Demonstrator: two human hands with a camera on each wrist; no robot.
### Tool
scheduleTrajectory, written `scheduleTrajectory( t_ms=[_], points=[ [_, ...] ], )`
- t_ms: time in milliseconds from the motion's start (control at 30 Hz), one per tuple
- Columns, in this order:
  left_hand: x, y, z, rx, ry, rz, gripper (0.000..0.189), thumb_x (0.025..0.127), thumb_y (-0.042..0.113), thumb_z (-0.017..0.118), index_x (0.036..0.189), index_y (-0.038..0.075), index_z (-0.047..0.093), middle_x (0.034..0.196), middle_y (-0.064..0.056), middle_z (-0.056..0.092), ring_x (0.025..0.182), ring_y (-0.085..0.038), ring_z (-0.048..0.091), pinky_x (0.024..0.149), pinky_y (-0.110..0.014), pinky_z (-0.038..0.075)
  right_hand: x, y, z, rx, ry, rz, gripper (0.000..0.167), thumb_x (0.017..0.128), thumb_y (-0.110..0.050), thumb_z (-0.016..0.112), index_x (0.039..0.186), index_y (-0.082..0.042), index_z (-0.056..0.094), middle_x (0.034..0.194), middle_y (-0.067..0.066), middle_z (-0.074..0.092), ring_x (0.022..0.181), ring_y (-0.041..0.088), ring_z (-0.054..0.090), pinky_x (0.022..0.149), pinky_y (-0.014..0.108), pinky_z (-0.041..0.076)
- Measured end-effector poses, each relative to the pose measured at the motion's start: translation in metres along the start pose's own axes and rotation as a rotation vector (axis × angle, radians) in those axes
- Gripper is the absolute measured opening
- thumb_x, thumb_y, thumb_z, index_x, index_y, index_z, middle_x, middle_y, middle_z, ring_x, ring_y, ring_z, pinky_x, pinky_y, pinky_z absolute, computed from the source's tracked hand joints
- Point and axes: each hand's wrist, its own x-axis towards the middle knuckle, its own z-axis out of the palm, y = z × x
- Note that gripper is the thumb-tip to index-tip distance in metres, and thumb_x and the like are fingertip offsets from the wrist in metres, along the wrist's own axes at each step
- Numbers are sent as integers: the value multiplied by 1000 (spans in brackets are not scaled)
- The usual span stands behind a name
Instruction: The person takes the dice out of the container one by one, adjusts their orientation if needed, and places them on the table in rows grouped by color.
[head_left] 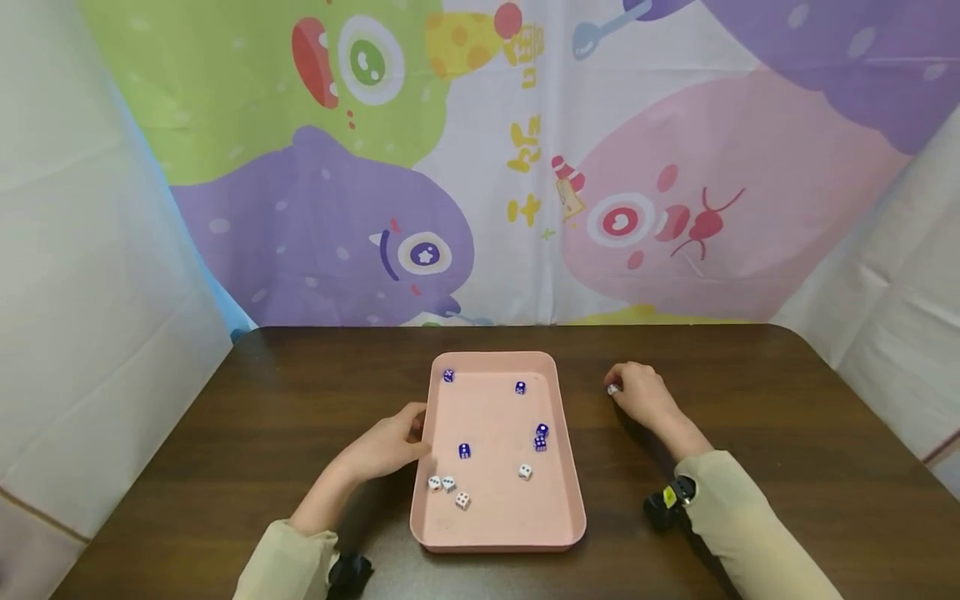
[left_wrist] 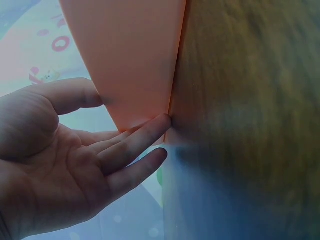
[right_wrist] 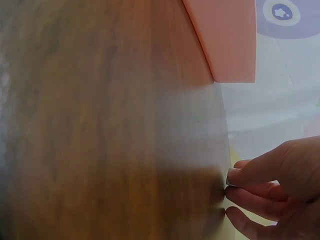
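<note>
A pink tray lies on the table with several blue dice and several white dice spread over its floor. My left hand rests against the tray's left side, its fingers fairly straight. In the left wrist view the thumb and fingertips touch the tray's outer wall. To the right of the tray, my right hand pinches one white die between thumb and fingers, close to the tabletop. The right wrist view shows only a bit of that die.
The dark wooden table has rounded far corners. Behind it hangs a cartoon-printed curtain, with white sheets at both sides. Each wrist carries a small black device.
</note>
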Motion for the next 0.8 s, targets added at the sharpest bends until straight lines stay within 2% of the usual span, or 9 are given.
scheduleTrajectory(
  t_ms=[367,800],
  points=[
    [-2,1,2,4,-2,-21,53,82,8,57,131,-2,40,108,-14,61,95,-23,58,85,-42,44,-1,1,3,5,-33,15,14,81,-2,59,92,-2,67,93,15,65,86,34,60,73,46,47],
    [0,0,0,19,-3,-20,53,82,9,57,131,-1,40,108,-14,60,95,-22,58,85,-42,44,0,0,3,1,-27,13,15,80,-1,59,93,-4,66,94,15,63,88,34,59,72,47,47]
  ],
)
